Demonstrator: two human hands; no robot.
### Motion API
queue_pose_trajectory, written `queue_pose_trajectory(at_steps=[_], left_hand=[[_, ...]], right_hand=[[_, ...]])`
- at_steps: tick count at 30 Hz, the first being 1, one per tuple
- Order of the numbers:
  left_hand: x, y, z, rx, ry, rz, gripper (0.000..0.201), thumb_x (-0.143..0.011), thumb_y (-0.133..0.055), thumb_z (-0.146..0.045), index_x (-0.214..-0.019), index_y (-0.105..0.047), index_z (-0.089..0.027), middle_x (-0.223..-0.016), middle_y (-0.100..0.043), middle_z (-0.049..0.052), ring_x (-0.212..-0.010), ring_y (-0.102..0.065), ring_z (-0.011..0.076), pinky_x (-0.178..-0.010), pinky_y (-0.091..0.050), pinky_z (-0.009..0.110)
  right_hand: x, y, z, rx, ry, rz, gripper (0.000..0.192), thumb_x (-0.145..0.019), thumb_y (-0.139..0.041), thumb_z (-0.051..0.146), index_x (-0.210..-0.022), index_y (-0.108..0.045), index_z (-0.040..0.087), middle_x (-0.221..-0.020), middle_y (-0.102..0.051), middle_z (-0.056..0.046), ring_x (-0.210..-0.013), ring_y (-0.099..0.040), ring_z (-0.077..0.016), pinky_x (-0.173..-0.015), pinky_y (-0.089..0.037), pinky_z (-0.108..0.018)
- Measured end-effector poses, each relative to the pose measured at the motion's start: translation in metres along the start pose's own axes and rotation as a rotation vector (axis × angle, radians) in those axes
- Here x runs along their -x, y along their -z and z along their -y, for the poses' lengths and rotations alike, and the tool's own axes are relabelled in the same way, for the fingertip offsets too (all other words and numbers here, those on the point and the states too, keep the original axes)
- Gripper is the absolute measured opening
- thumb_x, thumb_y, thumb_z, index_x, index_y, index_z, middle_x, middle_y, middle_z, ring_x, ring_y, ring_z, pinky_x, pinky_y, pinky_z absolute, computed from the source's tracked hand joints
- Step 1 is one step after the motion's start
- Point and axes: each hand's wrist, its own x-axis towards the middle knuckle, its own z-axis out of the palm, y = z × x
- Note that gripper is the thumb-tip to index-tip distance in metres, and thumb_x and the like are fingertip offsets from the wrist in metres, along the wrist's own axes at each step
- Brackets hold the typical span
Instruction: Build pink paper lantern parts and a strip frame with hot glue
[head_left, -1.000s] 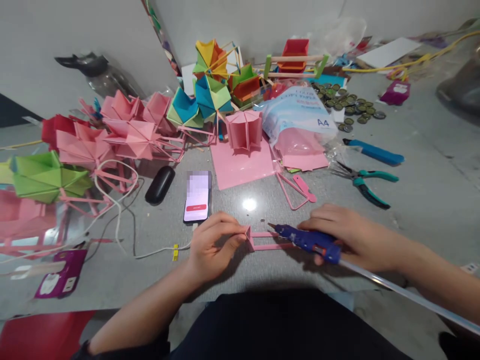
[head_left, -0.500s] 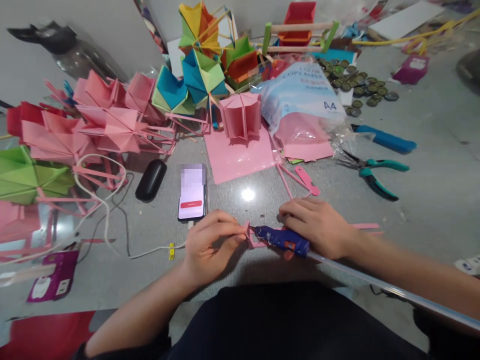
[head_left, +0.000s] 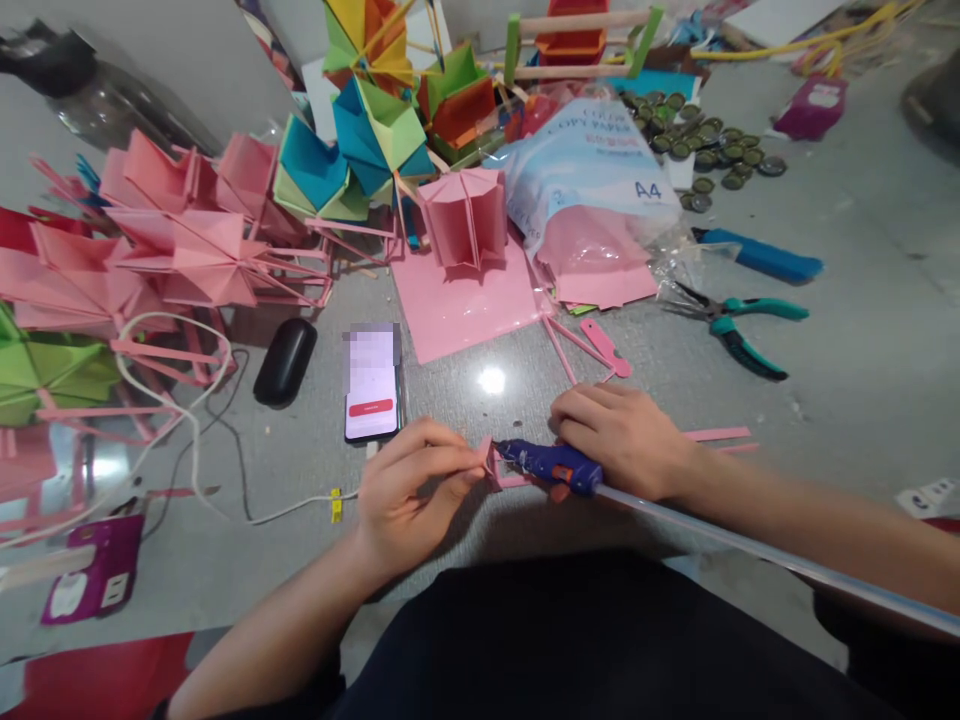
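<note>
My left hand pinches the left end of a small pink paper-strip frame that lies on the grey table. My right hand grips a blue glue gun, with its nozzle touching the pink frame right beside my left fingertips. A long clear glue stick runs out of the gun's back toward the lower right. More pink strips lie behind my right wrist.
A phone and a black case lie beyond my left hand. Folded paper stars, a pink sheet, an A4 paper pack, pliers, a blue cutter and bottle caps crowd the far table. White cable at left.
My right hand has slid the glue gun left until its nozzle meets the pink frame at my left fingertips. The view has tilted down slightly.
</note>
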Motion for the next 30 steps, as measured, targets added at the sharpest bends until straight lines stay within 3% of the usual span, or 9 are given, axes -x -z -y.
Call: queue_pose_trajectory(at_steps=[16,30], left_hand=[[0.0,-0.0002,-0.0008,-0.05,0.03,-0.011,0.013,-0.1,-0.074,-0.013,-0.108,-0.077,-0.023,-0.093,-0.075,0.002,-0.075,-0.071,0.0124,-0.068,-0.063,0.025],[-0.0005,-0.0003,-0.0009,-0.063,0.024,-0.005,0.01,-0.101,-0.074,-0.014,-0.107,-0.076,-0.022,-0.092,-0.075,0.002,-0.076,-0.072,0.0128,-0.068,-0.063,0.025]], right_hand=[[0.0049,-0.0039,-0.0019,-0.009,-0.003,0.025,0.027,-0.107,-0.052,0.031,-0.088,-0.066,0.019,-0.094,-0.067,-0.009,-0.08,-0.055,-0.021,-0.068,-0.036,-0.037],[0.0037,-0.0021,0.0022,-0.001,-0.045,0.048,0.035,-0.104,-0.057,0.046,-0.08,-0.064,0.021,-0.088,-0.066,-0.007,-0.075,-0.053,-0.0198,-0.066,-0.035,-0.036]])
